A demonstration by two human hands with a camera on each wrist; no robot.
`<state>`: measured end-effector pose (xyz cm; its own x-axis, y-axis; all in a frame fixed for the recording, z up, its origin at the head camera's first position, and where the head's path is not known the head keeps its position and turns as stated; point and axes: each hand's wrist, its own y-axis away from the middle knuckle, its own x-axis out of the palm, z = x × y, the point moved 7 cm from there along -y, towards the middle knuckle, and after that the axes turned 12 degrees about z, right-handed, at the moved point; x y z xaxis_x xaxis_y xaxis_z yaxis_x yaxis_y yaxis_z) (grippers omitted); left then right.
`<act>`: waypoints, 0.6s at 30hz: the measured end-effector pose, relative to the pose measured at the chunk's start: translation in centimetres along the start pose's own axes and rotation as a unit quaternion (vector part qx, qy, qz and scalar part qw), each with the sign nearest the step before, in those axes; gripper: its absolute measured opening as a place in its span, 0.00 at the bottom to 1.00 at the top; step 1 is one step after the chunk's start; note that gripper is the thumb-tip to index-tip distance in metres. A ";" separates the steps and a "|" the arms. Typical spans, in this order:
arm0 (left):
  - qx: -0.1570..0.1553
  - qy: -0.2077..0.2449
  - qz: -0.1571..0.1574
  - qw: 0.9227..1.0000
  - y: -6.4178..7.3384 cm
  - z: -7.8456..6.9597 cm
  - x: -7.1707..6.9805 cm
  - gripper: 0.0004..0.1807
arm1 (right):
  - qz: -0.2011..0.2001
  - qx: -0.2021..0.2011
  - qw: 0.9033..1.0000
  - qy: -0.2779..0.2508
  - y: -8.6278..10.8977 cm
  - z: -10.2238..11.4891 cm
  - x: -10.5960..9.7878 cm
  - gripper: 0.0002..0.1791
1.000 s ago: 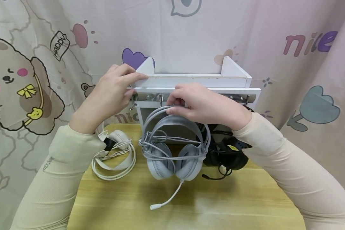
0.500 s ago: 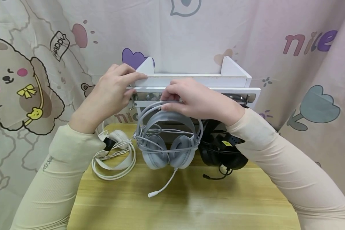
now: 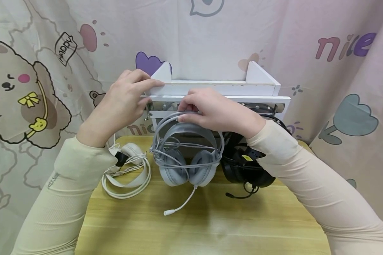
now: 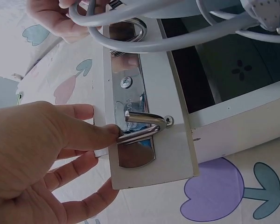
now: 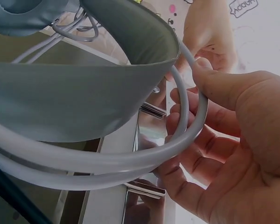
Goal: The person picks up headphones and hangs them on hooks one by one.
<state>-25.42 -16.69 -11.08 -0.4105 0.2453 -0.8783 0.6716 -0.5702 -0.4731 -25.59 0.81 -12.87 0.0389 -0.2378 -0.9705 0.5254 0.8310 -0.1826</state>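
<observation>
A pale grey-white headset (image 3: 203, 169) with a mic boom hangs in front of the white shelf rack (image 3: 210, 91). My right hand (image 3: 218, 111) pinches its twin headband tubes between thumb and fingers; the right wrist view shows the tubes (image 5: 196, 122) in that grip, close to the metal hooks (image 5: 147, 189). Whether the band rests on a hook is hidden by the hand. At the rack's left end my left hand (image 3: 119, 101) holds the board, its thumb against a hook (image 4: 147, 126) in the left wrist view and its fingers behind the edge.
To the right a black headset (image 3: 247, 170) with a mic hangs at the rack, partly behind my right sleeve. White headphones (image 3: 132, 152) with a coiled cable lie on the wooden table (image 3: 204, 230) at left. A printed curtain (image 3: 210, 42) hangs behind.
My right hand has carried the grey-white headset left and upward against the hook rail, with barely any motion in the last half second. The left hand has stayed on the rack.
</observation>
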 end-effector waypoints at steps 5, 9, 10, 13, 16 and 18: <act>0.002 -0.002 -0.001 1.000 0.0 0.0 0.0 0.29 | -0.003 -0.001 1.000 0.003 -0.1 0.0 0.1 0.11; 0.003 0.001 -0.004 1.000 0.0 0.0 0.0 0.29 | 0.000 -0.014 1.000 0.006 0.0 0.8 0.4 0.11; 0.004 0.001 -0.004 1.000 0.0 0.0 0.1 0.30 | 0.003 -0.017 1.000 0.008 0.0 1.1 0.5 0.11; 0.004 0.001 -0.004 1.000 0.1 0.0 0.1 0.30 | 0.008 -0.025 1.000 0.012 0.2 2.0 0.8 0.12; 0.002 -0.001 -0.005 1.000 0.1 -0.1 0.1 0.30 | 0.009 -0.024 1.000 0.014 0.4 2.6 1.0 0.11; 0.001 -0.001 -0.005 1.000 0.1 -0.1 0.0 0.30 | 0.007 -0.027 1.000 0.013 0.5 2.9 1.0 0.11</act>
<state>-25.29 -16.67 -11.17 -0.4191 0.2488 -0.8732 0.6661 -0.5693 -0.4819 -22.87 -0.46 -13.52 0.0227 -0.2137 -0.9766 0.4783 0.8601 -0.1771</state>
